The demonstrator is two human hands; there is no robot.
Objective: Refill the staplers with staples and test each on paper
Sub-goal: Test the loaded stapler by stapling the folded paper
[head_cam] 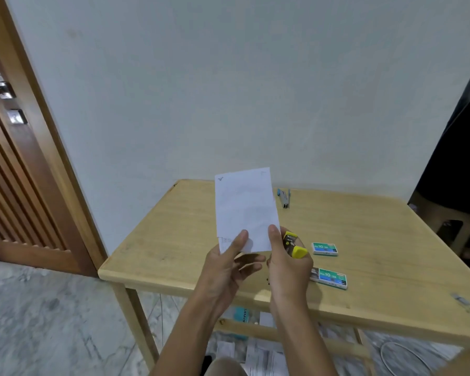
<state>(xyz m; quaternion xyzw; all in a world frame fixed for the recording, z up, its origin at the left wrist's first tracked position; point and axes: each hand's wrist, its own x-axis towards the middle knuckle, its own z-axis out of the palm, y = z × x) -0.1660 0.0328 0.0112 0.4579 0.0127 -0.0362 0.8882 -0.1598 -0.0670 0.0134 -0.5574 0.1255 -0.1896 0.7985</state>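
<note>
The sheet of paper (246,207) is held upright above the table (377,240), hiding part of the tabletop's far edge. The left hand (225,270) pinches its lower left corner between thumb and curled fingers. The right hand (288,267) sets its thumb on the lower right corner, with its fingers curled round the yellow stapler (296,246). The blue stapler (285,198) lies near the far edge. The far staple box (324,248) and the near staple box (330,278) lie just right of the hands.

Both forearms raised. Left hand (225,264) pinches paper (244,207) at its lower-left corner. Right hand (288,264) has its thumb on the lower-right corner and grips stapler (296,246).
</note>
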